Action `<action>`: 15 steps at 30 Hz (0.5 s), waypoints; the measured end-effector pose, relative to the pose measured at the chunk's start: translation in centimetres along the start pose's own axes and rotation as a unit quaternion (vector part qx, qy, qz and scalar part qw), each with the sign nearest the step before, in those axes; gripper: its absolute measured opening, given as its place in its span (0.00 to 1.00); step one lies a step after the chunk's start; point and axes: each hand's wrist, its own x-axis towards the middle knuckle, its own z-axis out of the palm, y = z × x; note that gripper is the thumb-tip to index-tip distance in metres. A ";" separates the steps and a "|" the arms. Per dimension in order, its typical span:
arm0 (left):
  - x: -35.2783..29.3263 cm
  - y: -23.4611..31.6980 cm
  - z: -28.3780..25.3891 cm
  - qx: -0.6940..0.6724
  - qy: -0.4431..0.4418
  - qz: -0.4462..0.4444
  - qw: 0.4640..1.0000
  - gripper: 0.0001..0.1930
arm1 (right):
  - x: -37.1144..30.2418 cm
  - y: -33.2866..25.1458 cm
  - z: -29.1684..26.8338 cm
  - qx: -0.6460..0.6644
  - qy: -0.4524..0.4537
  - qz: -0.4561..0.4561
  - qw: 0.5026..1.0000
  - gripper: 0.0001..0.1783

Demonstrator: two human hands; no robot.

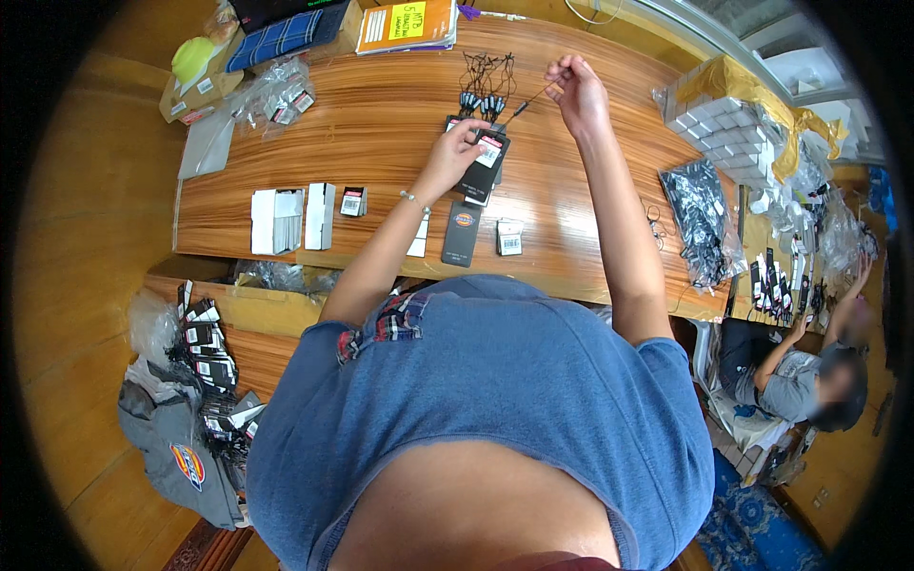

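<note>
My left hand (453, 157) grips a black hang tag (486, 176) with a white barcode sticker, thumb on its face. From the tag's top a thin black string (520, 109) with a small dark toggle runs up to the right. My right hand (579, 97) is raised at its far end, fingertips pinched on the string. Just beyond the tag lie more looped black strings (487, 71), their toggles bunched side by side; the tags under them are partly covered. Nearer me rest a loose black tag (461, 233) and a small stack of white stickered cards (509, 237).
On the wooden table (371, 105), white card boxes (277, 221) and a small stickered stack (353, 201) stand left. Orange folders (407, 26) lie at the back. A bagged dark bundle (703, 221) and stacked white boxes (728, 124) sit right. Another person (795, 381) works at far right.
</note>
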 end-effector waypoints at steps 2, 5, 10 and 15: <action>1.6 -1.6 -0.2 0.014 0.035 0.012 0.999 0.16 | 2.2 0.2 0.7 -0.063 0.017 0.020 0.998 0.13; 2.9 -1.4 0.1 0.089 0.075 0.006 0.993 0.16 | 4.6 0.6 0.6 -0.125 0.014 0.037 0.991 0.13; 3.3 -0.9 0.2 0.319 0.119 0.060 0.938 0.16 | 7.1 2.1 0.7 -0.172 -0.007 0.062 0.983 0.14; 2.5 -0.9 0.1 0.446 0.125 0.063 0.884 0.18 | 9.5 4.5 0.8 -0.250 -0.043 0.110 0.961 0.16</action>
